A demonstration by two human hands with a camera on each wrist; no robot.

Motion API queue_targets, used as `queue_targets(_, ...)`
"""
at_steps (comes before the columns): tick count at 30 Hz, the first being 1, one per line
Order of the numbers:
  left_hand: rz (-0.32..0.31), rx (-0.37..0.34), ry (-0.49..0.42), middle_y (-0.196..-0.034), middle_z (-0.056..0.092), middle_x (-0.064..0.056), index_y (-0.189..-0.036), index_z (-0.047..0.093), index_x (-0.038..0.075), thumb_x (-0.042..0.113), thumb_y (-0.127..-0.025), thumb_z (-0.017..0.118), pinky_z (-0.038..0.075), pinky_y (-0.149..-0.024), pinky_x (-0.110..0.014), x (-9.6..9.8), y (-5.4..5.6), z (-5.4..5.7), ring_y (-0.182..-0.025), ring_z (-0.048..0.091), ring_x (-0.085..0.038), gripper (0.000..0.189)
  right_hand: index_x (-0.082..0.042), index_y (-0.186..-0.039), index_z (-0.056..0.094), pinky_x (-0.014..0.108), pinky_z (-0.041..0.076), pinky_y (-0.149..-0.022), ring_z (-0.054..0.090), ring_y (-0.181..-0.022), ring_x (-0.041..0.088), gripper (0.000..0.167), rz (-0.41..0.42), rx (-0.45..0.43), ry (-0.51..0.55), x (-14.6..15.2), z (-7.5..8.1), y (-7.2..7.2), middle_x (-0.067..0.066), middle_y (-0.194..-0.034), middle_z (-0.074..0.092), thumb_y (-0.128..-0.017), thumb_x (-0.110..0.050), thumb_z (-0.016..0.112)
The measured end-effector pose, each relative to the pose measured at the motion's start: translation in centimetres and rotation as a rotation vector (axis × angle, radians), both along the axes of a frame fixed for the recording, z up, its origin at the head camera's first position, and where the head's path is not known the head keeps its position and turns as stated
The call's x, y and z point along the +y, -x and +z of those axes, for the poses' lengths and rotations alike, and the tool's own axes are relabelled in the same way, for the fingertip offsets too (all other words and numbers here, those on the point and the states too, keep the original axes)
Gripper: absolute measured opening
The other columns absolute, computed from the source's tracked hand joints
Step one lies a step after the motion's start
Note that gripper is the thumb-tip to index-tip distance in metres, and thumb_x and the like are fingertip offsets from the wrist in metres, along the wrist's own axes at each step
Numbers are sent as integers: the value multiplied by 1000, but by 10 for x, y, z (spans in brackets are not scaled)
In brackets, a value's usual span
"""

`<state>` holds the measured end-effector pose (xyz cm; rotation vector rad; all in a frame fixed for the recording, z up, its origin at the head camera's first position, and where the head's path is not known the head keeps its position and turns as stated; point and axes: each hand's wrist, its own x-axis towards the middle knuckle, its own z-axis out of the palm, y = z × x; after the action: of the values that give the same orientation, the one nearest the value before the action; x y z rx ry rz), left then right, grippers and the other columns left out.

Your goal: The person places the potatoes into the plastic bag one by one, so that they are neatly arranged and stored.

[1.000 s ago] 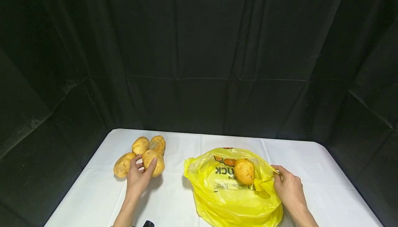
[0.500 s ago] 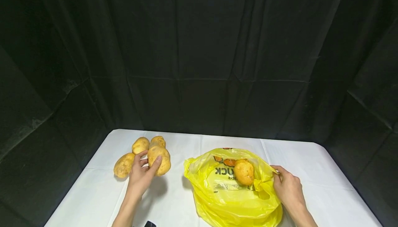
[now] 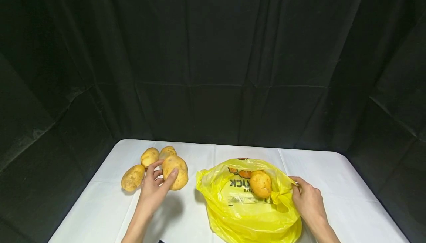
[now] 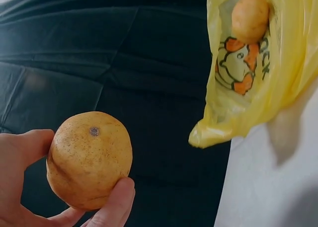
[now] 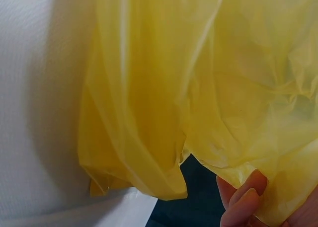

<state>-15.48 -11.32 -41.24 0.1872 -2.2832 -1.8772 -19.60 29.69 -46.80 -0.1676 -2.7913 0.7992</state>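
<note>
Yellow plastic, thin and crinkled: the bag [image 3: 246,222] sits toward the near side of the desk [image 3: 349,198], mouth open, a bagged potato [image 3: 260,184] showing inside. At the bag's right, the right hand [image 3: 309,202] pinches the rim, fingers closed on the film — a light outward pull there should hold the mouth wide, whereas tugging might tip it. Left of the bag, the left hand [image 3: 154,189] has its fingers spread about a potato's width, gripping the held potato [image 3: 175,172], which looks raised off the desk. That grip on the sides seems sound; kept higher than the bag's rim, the potato shouldn't snag. Farther left of the bag lie an oval potato [image 3: 132,178], a rounder potato [image 3: 149,157] and a partly hidden potato [image 3: 167,151] — then black cloth [image 3: 213,65] behind everything.
</note>
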Motion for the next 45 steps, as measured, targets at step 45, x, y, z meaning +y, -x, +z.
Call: queue_targets(45,-225,46,-7,-111,62,-12,-138,41,9,32,-90,72,52,-71,-29,61,9,-14,-84,65,-19,61,4,-119,64,37,44,-58,52,-64,22,28,11,32,0,-1,-1,-2,22,-93,68,-93,0,54)
